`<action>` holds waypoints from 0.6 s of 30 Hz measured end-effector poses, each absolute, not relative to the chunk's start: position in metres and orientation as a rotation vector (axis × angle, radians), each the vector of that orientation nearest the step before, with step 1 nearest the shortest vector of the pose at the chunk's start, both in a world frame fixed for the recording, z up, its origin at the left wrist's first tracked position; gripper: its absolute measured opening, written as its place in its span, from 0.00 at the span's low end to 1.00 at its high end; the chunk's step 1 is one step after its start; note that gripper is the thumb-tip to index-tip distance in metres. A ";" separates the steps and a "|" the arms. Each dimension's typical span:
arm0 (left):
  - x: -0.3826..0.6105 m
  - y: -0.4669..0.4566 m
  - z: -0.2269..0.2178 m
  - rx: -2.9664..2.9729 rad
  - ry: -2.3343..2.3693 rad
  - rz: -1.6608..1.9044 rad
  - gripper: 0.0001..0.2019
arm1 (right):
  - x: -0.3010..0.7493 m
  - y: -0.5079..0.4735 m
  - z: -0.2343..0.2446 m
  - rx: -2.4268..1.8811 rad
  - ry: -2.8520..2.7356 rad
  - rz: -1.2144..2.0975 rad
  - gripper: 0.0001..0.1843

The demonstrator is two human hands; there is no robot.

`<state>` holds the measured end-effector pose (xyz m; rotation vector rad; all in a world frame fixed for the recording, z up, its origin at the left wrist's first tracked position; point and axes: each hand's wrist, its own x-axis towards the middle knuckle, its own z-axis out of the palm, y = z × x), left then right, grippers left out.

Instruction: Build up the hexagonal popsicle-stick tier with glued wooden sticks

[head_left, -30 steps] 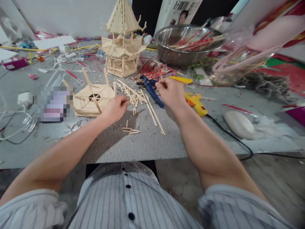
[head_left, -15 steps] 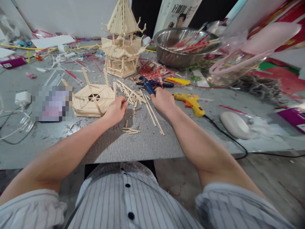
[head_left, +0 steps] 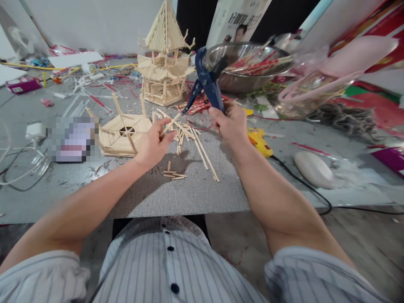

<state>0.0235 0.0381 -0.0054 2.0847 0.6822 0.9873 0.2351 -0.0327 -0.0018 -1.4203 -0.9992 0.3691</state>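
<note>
My left hand [head_left: 154, 143] is closed, pinching a thin wooden stick [head_left: 173, 122] that points up and to the right. Beside it stands a hexagonal stick frame [head_left: 120, 147] with several upright posts. Raised off the table, my right hand [head_left: 232, 122] grips a pair of blue hand shears [head_left: 208, 82] with a black part; one limb slants down toward the stick's far end. Whether the two touch, I cannot tell. Between my hands lies a pile of cut sticks [head_left: 184, 130], with a few short pieces [head_left: 174, 174] nearer me.
A stick pagoda model [head_left: 164, 75] stands behind. Back right is a steel bowl [head_left: 233, 80] holding red-and-white sticks. Right of my right hand lie a yellow glue gun [head_left: 261, 143], its black cord [head_left: 296, 181] and a white mouse-shaped object [head_left: 312, 168]. A blurred-out phone-like object [head_left: 74, 141] lies left.
My right hand has lifted the blue shears off the table, and they now stand higher and more upright. The stick in my left hand now shows, angled toward them.
</note>
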 end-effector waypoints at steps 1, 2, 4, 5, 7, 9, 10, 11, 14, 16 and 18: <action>0.023 0.038 -0.004 2.104 0.701 1.008 0.17 | 0.234 -0.033 -0.001 -1.347 -0.960 0.433 0.17; 0.022 0.039 -0.002 2.123 0.727 1.027 0.20 | 0.232 -0.035 0.000 -1.285 -0.921 0.477 0.18; 0.021 0.039 0.004 2.168 0.801 1.055 0.23 | 0.227 -0.038 0.005 -1.172 -0.890 0.565 0.20; 0.020 0.040 0.007 2.192 0.845 1.066 0.23 | 0.224 -0.040 0.007 -1.126 -0.892 0.614 0.21; 0.018 0.039 0.014 2.240 0.932 1.073 0.22 | 0.221 -0.045 0.013 -1.077 -0.901 0.706 0.23; 0.016 0.038 0.021 2.281 1.000 1.063 0.20 | 0.218 -0.049 0.019 -1.076 -0.917 0.794 0.24; 0.015 0.037 0.023 2.296 1.021 1.062 0.19 | 0.217 -0.051 0.021 -1.087 -0.929 0.839 0.25; 0.015 0.035 0.025 2.310 1.031 1.063 0.18 | 0.217 -0.053 0.022 -1.104 -0.945 0.883 0.26; 0.013 0.030 0.030 2.384 1.006 1.056 0.17 | 0.215 -0.055 0.024 -1.171 -1.009 0.983 0.29; 0.012 0.026 0.032 2.468 1.005 1.022 0.17 | 0.212 -0.056 0.022 -1.208 -1.060 1.023 0.30; 0.011 0.024 0.033 2.544 1.030 0.984 0.17 | 0.207 -0.056 0.021 -1.235 -1.113 1.049 0.31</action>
